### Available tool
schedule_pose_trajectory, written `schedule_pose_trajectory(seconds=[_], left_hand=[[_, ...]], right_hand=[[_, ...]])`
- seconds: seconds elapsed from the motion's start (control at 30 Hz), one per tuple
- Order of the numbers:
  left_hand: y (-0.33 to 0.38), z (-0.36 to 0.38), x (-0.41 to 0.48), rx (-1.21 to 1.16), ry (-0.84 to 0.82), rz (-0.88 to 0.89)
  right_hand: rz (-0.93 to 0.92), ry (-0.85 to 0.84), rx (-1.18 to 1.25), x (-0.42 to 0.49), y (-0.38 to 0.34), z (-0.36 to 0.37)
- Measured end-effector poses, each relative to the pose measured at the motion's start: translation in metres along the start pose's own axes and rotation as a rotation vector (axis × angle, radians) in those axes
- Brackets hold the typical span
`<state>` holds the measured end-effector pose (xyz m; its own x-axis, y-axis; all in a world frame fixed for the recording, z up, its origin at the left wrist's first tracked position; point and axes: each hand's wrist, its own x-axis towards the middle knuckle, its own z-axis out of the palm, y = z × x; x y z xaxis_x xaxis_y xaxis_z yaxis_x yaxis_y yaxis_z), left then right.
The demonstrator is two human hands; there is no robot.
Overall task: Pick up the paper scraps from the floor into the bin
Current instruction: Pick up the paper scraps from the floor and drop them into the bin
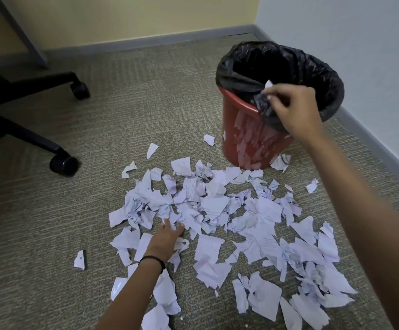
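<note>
Left fingers (pixel 170 228) spread flat on paper scraps (pixel 217 222).

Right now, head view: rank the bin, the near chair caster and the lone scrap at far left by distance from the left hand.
From the left hand, resting on the scrap pile:
1. Lone scrap, just left of the wrist on the carpet.
2. Near chair caster, up and to the left.
3. Bin, up and right, under the right hand.
</note>
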<state>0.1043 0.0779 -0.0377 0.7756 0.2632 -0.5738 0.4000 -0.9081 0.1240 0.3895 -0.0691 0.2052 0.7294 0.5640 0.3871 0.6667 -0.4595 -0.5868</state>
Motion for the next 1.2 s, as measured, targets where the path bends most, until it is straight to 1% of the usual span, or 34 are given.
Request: schedule_pose_trajectory(seconds=[0.1,0.13,0.23,0.27,0.3,0.33,0.37,0.4,0.43,0.47,0.5,0.53,0.57,0.6,0.63,0.67,0.73,0.83,0.93,1.1,1.2], left_hand=[[0.001,0.000,0.001,-0.012,-0.006,-0.010],[0.001,0.000,0.001,-0.019,-0.005,-0.011],[0.001,0.000,0.000,-0.031,0.010,-0.012],[0.001,0.000,0.000,-0.037,0.010,-0.012],[0.000,0.000,0.001,-0.039,0.007,-0.012],[0.000,-0.001,0.001,-0.039,0.002,-0.014],[0.000,-0.002,0.000,-0.039,-0.004,-0.016],[0.000,-0.004,0.000,-0.039,-0.011,-0.019],[0.001,-0.005,-0.001,-0.039,-0.017,-0.022],[0.002,-0.006,-0.001,-0.037,-0.022,-0.023],[0.002,-0.007,-0.002,-0.034,-0.026,-0.026],[0.003,-0.008,-0.003,-0.030,-0.028,-0.030],[0.003,-0.008,-0.003,-0.026,-0.028,-0.035],[0.003,-0.008,-0.003,-0.024,-0.027,-0.038],[0.003,-0.008,-0.003,-0.023,-0.026,-0.039],[0.003,-0.008,-0.004,-0.024,-0.027,-0.039],[0.004,-0.010,-0.004,-0.027,-0.032,-0.039],[0.004,-0.014,-0.005,-0.013,-0.034,-0.048],[0.007,-0.017,-0.004,-0.001,-0.046,-0.057],[0.009,-0.022,0.003,0.037,-0.109,-0.024],[0.008,-0.026,0.005,0.071,-0.140,0.007]], right_hand=[[0.073,-0.045,-0.133,-0.002,0.001,-0.015],[0.081,-0.021,-0.128,-0.008,0.000,-0.020],[-0.016,0.247,-0.025,-0.043,-0.007,-0.025],[-0.044,0.297,-0.014,-0.058,-0.007,-0.019],[-0.052,0.291,-0.013,-0.074,-0.007,-0.008],[-0.032,0.218,0.002,-0.091,-0.003,0.007],[0.020,0.075,0.034,-0.110,0.000,0.025],[0.097,-0.129,0.071,-0.129,0.004,0.044],[0.170,-0.374,0.099,-0.151,0.007,0.063],[0.200,-0.613,0.077,-0.171,0.011,0.081],[0.180,-0.814,-0.008,-0.190,0.014,0.101],[0.138,-0.980,-0.113,-0.209,0.014,0.117],[0.098,-1.103,-0.203,-0.226,0.012,0.130],[0.065,-1.189,-0.275,-0.240,0.008,0.141],[0.039,-1.239,-0.325,-0.252,0.004,0.149],[0.029,-1.265,-0.352,-0.261,0.004,0.156],[0.014,-1.248,-0.384,-0.269,0.006,0.163],[-0.044,-1.123,-0.408,-0.271,0.011,0.163],[-0.063,-1.026,-0.365,-0.272,0.015,0.165],[-0.038,-1.071,-0.253,-0.266,0.016,0.162],[0.049,-1.018,-0.123,-0.252,0.020,0.149]])
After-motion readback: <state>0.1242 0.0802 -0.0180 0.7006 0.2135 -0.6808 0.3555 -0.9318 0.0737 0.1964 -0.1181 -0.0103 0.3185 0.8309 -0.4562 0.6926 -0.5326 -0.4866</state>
